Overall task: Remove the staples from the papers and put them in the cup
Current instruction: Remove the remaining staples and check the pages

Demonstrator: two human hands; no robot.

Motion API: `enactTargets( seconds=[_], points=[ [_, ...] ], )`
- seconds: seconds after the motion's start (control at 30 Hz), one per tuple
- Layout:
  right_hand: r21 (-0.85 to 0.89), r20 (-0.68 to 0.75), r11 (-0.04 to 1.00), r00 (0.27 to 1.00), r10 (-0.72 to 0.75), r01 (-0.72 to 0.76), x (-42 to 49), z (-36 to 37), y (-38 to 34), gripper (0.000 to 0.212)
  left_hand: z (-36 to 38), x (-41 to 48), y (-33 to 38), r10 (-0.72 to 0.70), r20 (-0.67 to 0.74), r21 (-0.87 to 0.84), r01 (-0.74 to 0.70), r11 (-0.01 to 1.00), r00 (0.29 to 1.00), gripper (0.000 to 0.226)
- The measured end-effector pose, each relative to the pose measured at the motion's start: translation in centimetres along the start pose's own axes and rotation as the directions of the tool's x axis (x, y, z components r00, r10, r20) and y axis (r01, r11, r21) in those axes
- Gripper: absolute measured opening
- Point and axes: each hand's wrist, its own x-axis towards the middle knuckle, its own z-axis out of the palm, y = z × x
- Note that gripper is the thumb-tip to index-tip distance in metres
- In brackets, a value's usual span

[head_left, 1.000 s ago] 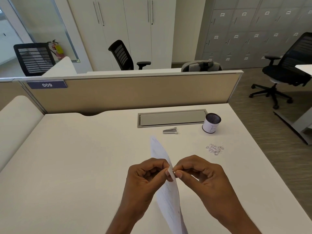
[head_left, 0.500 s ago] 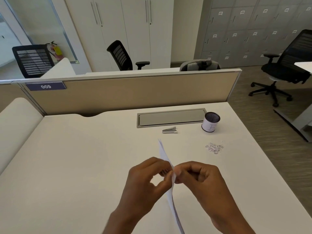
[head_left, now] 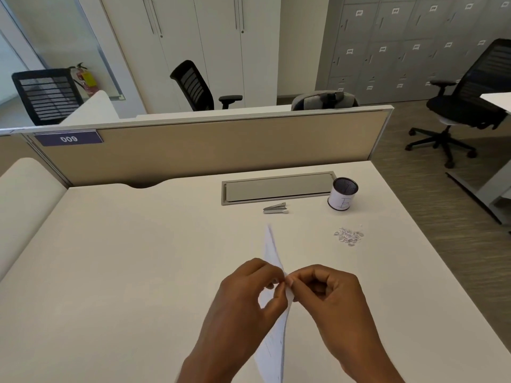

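Observation:
I hold white papers (head_left: 272, 255) edge-on above the near middle of the desk. My left hand (head_left: 249, 297) pinches them from the left and my right hand (head_left: 329, 294) pinches them from the right, fingertips meeting at the papers' edge. Whether a staple sits between the fingertips is too small to tell. A black mesh cup (head_left: 343, 193) with a white label stands upright at the far right of the desk. A small pile of loose staples (head_left: 349, 236) lies on the desk in front of the cup. A metal staple remover (head_left: 275, 209) lies left of the cup.
A grey cable-tray lid (head_left: 276, 187) is set into the white desk (head_left: 124, 258) behind the staple remover. A beige partition (head_left: 207, 147) closes the desk's far side. The desk's right edge drops to carpet, where black office chairs (head_left: 467, 106) stand.
The papers have turned more edge-on and sunk a little lower. Both hands stay pinched together at the papers' edge, shifted slightly.

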Motion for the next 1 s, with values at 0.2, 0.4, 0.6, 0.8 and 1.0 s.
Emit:
enactTargets(
  seconds=[0.2, 0.4, 0.6, 0.8, 1.0],
  points=[
    [0.291, 0.045, 0.948, 0.992, 0.119, -0.127, 0.2, -0.1, 0.7, 0.013, 0.9, 0.3, 0.8, -0.102, -0.076, -0.162, 0.089, 0.983, 0.992, 0.018],
    [0.492, 0.037, 0.828, 0.957, 0.287, -0.267, 0.4, 0.0, 2.3, 0.017, 3.8, -0.2, 1.3, -0.359, -0.164, -0.420, 0.265, 0.868, 0.919, 0.010],
    [0.486, -0.072, 0.832, 0.937, 0.343, -0.267, 1.0, -1.7, 4.3, 0.010, 5.9, 1.7, 1.1, -0.511, -0.065, -0.513, 0.411, 0.754, 0.857, 0.022],
    [0.549, -0.171, 0.811, 0.922, 0.346, -0.203, 0.9, -5.6, 6.6, 0.019, 7.5, 6.9, 0.2, -0.481, 0.065, -0.543, 0.436, 0.718, 0.874, 0.022],
    [0.465, -0.196, 0.838, 0.890, 0.411, -0.284, 1.0, -7.9, 9.5, 0.030, 13.5, 14.4, -1.9, -0.331, 0.209, -0.420, 0.391, 0.819, 0.920, 0.015]
  ],
)
